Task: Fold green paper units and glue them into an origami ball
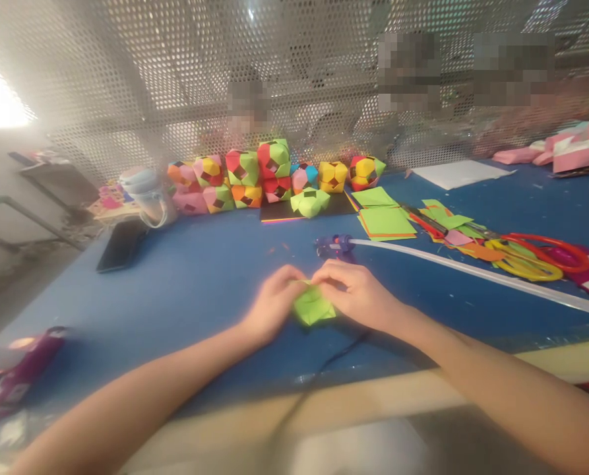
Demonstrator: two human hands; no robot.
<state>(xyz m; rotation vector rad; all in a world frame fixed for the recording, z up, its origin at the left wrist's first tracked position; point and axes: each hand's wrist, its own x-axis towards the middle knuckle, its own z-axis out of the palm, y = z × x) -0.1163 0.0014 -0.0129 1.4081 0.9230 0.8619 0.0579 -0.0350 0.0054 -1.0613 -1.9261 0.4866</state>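
Between my two hands is a folded piece of green paper [314,307], held low over the blue table near its front edge. My left hand [277,297] pinches its upper left side, thumb on top. The fingers of my right hand [351,290] are closed on its upper right side. Just beyond my right hand lies a purple glue gun [334,245], with a long white glue stick [472,267] running out of it to the right. Farther back, a light green folded paper piece [310,202] rests on a dark sheet.
Several colourful paper balls [245,168] are stacked at the back. Green paper squares [386,221], scissors [526,260] and paper scraps lie right. A phone [122,245] and a cup [146,194] stand left. Purple power strips [17,382] flank the table. Perforated metal [175,79] rises behind.
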